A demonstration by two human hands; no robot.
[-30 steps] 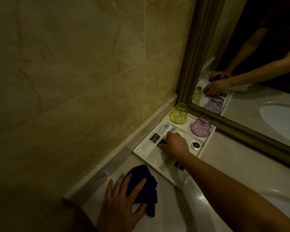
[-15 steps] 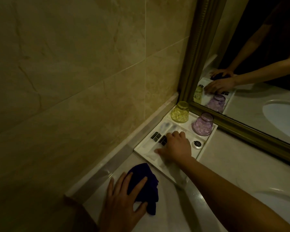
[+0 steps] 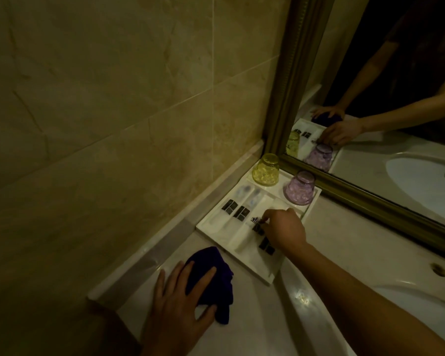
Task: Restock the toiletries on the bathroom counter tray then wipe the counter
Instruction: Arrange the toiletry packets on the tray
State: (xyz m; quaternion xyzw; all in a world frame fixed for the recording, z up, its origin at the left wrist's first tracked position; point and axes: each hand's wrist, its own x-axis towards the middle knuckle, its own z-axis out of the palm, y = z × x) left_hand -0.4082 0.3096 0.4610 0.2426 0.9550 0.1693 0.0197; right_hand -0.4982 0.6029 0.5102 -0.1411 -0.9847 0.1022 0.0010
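Several white sachets with dark labels (image 3: pixel 235 211) lie in the slots of the white tray (image 3: pixel 267 274), which sits in the counter corner near the mirror; right hand (image 3: pixel 284 228) pinches a small dark-printed item (image 3: pixel 254 219) over a middle slot. Best practice, by my judgement: lower it flat, label up, aligned with its neighbours, clear of the upturned yellow glass (image 3: pixel 265 170) and purple glass (image 3: pixel 299 187). Left hand (image 3: pixel 180 301) rests flat, fingers spread, on the blue cloth (image 3: pixel 216 276) beside the tray, ready for wiping.

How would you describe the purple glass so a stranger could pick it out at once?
Start at the mirror and drop to the white tray below its frame. Two upturned glasses stand along the tray's far edge; the purple glass is the right one, its neighbour being yellow.
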